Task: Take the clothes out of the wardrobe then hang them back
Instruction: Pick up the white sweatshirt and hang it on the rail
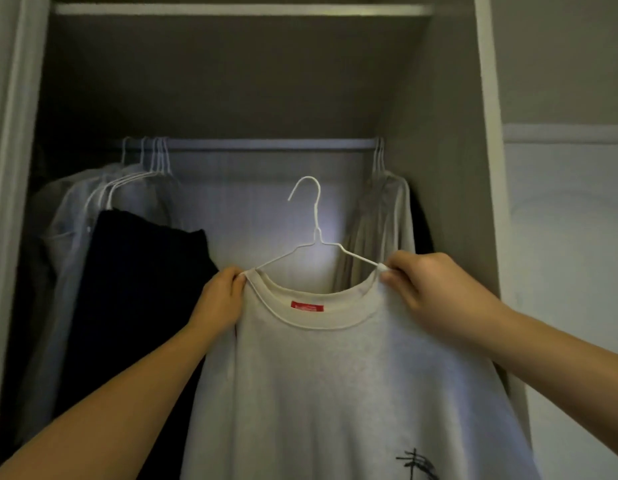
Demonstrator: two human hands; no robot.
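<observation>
I am watching both hands holding a pale grey sweatshirt (318, 375) up in front of the open wardrobe (435, 133). The left hand (221, 299) is gripping the shoulder seam at the left edge of the neckline, fingers curled into the fabric. The right hand (429, 292) is pinching the right edge of the neckline, and its fingertips are closing on the cloth together with the end of the hanger's right arm. The garment is hanging between the two hands, spread across the neck opening, with its body dropping out of view at the bottom. A red label (307, 306) is showing inside the collar, and a black print (415, 462) is sitting low on the fabric.

The white wire hanger (317, 233) is standing upright above the collar, midway between the hands. Its left arm is running down into the neck opening just beside the left hand. Its hook is hanging free below the rail (266, 144), not touching it, in the open gap along the bar.

To the left on the rail I am seeing covered clothes (75, 209) and a dark garment (138, 289). To the right, light garments (383, 220) are hanging close to the wardrobe wall, behind the right hand.
</observation>
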